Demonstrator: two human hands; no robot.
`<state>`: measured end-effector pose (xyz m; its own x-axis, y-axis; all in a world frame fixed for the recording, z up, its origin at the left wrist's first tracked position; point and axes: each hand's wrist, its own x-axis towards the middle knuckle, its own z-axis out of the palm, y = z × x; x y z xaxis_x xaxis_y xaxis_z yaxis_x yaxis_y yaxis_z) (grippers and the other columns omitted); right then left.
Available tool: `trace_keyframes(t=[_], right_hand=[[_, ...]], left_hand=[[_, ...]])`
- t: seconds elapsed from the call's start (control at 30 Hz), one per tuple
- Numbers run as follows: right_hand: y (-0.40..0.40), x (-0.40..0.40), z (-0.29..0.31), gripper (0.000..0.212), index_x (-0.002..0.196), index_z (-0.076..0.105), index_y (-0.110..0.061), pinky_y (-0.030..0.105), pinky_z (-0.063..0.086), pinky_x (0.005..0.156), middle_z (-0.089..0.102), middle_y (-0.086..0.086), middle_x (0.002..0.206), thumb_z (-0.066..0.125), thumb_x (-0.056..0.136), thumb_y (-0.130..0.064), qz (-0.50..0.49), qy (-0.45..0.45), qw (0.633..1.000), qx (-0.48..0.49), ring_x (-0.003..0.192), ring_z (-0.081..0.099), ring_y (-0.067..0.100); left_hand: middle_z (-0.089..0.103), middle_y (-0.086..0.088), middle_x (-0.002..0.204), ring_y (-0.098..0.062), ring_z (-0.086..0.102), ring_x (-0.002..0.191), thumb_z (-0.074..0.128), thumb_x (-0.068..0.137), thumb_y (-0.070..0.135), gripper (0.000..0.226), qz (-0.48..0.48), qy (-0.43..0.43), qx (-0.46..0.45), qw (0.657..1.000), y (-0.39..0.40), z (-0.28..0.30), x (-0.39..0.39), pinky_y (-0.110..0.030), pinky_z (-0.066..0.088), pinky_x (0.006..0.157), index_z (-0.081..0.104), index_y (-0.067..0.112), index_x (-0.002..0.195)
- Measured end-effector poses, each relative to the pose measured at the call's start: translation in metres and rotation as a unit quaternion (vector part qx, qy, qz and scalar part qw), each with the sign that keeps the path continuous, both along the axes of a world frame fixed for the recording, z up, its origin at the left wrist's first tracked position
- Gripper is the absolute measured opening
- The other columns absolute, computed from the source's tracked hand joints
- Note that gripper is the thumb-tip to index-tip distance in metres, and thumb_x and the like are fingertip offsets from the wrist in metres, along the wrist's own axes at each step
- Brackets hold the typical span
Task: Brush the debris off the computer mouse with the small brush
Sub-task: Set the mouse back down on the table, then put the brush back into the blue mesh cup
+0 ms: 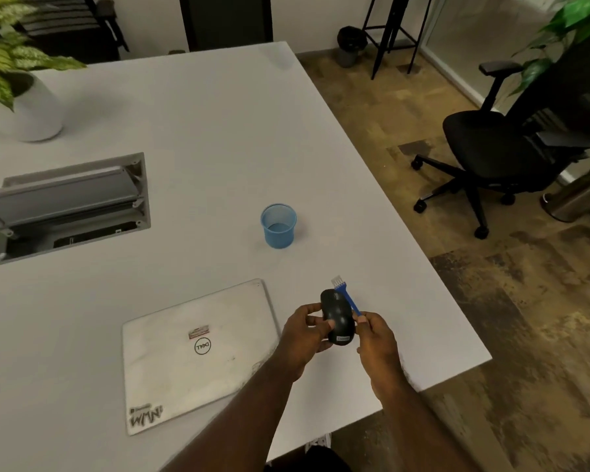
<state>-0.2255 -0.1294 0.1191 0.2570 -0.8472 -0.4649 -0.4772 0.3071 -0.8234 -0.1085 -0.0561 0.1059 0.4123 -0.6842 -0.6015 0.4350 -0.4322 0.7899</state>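
A black computer mouse with a small label at its near end is held above the white table, near its right edge. My left hand grips it from the left side, thumb on top. My right hand pinches the blue handle of a small brush. Its pale bristles point away from me, just past the far right end of the mouse. The handle runs along the mouse's right side.
A closed white Dell laptop lies left of my hands. A blue mesh cup stands farther back. An open cable hatch is at the left and a potted plant at the far left. The table edge runs close on the right, with a black office chair beyond.
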Motion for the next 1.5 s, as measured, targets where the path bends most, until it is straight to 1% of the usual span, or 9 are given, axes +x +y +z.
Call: trace_keyframes(t=[0.2, 0.47, 0.73, 1.0, 1.1, 1.2, 1.27, 1.4, 1.5], right_hand=[[-0.028, 0.006, -0.037, 0.020, 0.107, 0.062, -0.013, 0.027, 0.046, 0.071, 0.066, 0.006, 0.099, 0.043, 0.103, -0.019, 0.049, 0.037, 0.998, 0.009, 0.084, 0.058, 0.019], [-0.053, 0.014, -0.080, 0.022, 0.108, 0.064, -0.011, 0.023, 0.044, 0.066, 0.067, 0.003, 0.097, 0.045, 0.102, -0.019, 0.096, 0.071, 0.993, 0.010, 0.083, 0.060, 0.014], [-0.054, 0.015, -0.096, 0.024, 0.111, 0.064, -0.011, 0.025, 0.045, 0.072, 0.067, 0.005, 0.099, 0.043, 0.103, -0.019, 0.129, 0.078, 0.989, 0.010, 0.086, 0.060, 0.017], [-0.063, 0.012, -0.103, 0.023, 0.112, 0.064, -0.011, 0.022, 0.043, 0.069, 0.066, 0.004, 0.099, 0.043, 0.103, -0.017, 0.151, 0.084, 0.985, 0.000, 0.084, 0.059, 0.014], [-0.069, 0.008, -0.102, 0.022, 0.112, 0.063, -0.012, 0.023, 0.043, 0.070, 0.065, 0.001, 0.098, 0.044, 0.103, -0.017, 0.149, 0.083, 0.985, -0.015, 0.086, 0.059, 0.015], [-0.080, 0.004, -0.096, 0.019, 0.105, 0.065, -0.015, 0.022, 0.042, 0.065, 0.064, -0.002, 0.090, 0.047, 0.101, -0.016, 0.137, 0.083, 0.986, -0.041, 0.084, 0.059, 0.020], [-0.089, 0.004, -0.089, 0.018, 0.104, 0.068, -0.012, 0.024, 0.045, 0.068, 0.067, 0.003, 0.093, 0.050, 0.100, -0.014, 0.135, 0.072, 0.986, -0.061, 0.086, 0.061, 0.022], [-0.103, 0.018, -0.068, 0.021, 0.112, 0.071, -0.008, 0.034, 0.050, 0.086, 0.069, 0.008, 0.103, 0.057, 0.097, -0.014, 0.135, 0.043, 0.985, -0.095, 0.096, 0.064, 0.024], [-0.109, 0.039, -0.050, 0.021, 0.113, 0.072, -0.009, 0.024, 0.050, 0.082, 0.070, 0.006, 0.101, 0.061, 0.096, -0.015, 0.132, 0.007, 0.985, -0.114, 0.095, 0.065, 0.019]], left_hand=[[0.070, -0.013, 0.098, -0.019, 0.066, 0.082, 0.067, 0.085, 0.009, 0.043, 0.034, -0.043, 0.063, 0.996, -0.021, -0.029, -0.002, -0.023, 0.055, 0.068, 0.056, 0.009, 0.127], [0.072, -0.011, 0.103, -0.025, 0.069, 0.094, 0.066, 0.084, 0.006, 0.043, 0.074, -0.041, 0.106, 0.991, -0.039, -0.062, -0.006, -0.043, 0.056, 0.090, 0.059, 0.009, 0.126], [0.074, -0.011, 0.099, -0.027, 0.069, 0.094, 0.062, 0.083, 0.002, 0.031, 0.062, -0.084, 0.115, 0.988, -0.044, -0.072, -0.007, -0.046, 0.055, 0.091, 0.069, 0.010, 0.112], [0.074, -0.014, 0.087, -0.030, 0.069, 0.084, 0.063, 0.080, 0.004, 0.018, 0.030, -0.134, 0.139, 0.981, -0.049, -0.078, -0.006, -0.042, 0.058, 0.082, 0.071, 0.019, 0.085], [0.069, -0.006, 0.081, -0.015, 0.061, 0.069, 0.060, 0.084, 0.008, 0.015, 0.027, -0.173, 0.181, 0.968, -0.048, -0.074, -0.004, -0.024, 0.054, 0.070, 0.071, 0.006, 0.094], [0.065, 0.001, 0.105, -0.008, 0.062, 0.091, 0.055, 0.088, 0.010, 0.029, 0.054, -0.230, 0.194, 0.952, -0.042, -0.062, 0.002, -0.006, 0.041, 0.078, 0.068, 0.009, 0.115], [0.062, 0.001, 0.116, -0.012, 0.059, 0.106, 0.054, 0.091, 0.012, 0.030, 0.066, -0.260, 0.182, 0.946, -0.036, -0.052, 0.009, -0.012, 0.039, 0.087, 0.065, 0.014, 0.120], [0.062, -0.003, 0.117, -0.018, 0.061, 0.106, 0.056, 0.091, 0.011, 0.031, 0.059, -0.354, 0.155, 0.921, -0.018, -0.036, 0.032, -0.021, 0.047, 0.092, 0.063, 0.015, 0.121], [0.060, -0.007, 0.124, -0.024, 0.056, 0.114, 0.060, 0.086, 0.012, 0.039, 0.032, -0.460, 0.168, 0.871, -0.003, -0.031, 0.053, -0.033, 0.044, 0.099, 0.061, 0.013, 0.125]])
